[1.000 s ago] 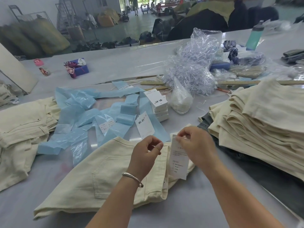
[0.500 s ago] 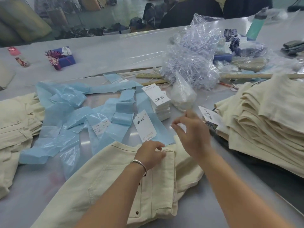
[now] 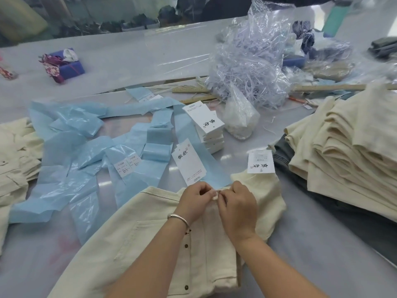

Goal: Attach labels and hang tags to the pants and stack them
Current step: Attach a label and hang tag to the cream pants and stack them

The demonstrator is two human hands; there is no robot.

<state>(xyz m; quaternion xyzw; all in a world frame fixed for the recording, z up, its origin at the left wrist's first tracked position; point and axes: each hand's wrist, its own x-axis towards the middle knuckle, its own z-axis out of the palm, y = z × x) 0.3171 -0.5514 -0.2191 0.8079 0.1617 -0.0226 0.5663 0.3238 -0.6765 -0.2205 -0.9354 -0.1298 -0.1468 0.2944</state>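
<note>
Cream pants (image 3: 150, 237) lie folded on the table in front of me, waistband toward the far side. My left hand (image 3: 194, 201) and my right hand (image 3: 237, 209) meet at the waistband, fingers curled, pinching a small bit of it between them. A white hang tag (image 3: 260, 161) lies on the pants' far right corner. Another hang tag (image 3: 189, 162) rests on the blue strips, and a stack of hang tags (image 3: 206, 125) stands behind it. A tall stack of folded cream pants (image 3: 348, 147) sits at the right.
Blue plastic backing strips (image 3: 71, 160) with small white labels (image 3: 126, 165) cover the table's left middle. More cream pants (image 3: 15, 160) lie at the left edge. A crumpled clear plastic bag (image 3: 251, 61), wooden rulers (image 3: 330, 87) and a purple box (image 3: 68, 66) lie farther back.
My right hand set the hang tag down on the pants' far corner and came back to the waistband. Both hands now pinch together there. The camera has moved closer and lower.
</note>
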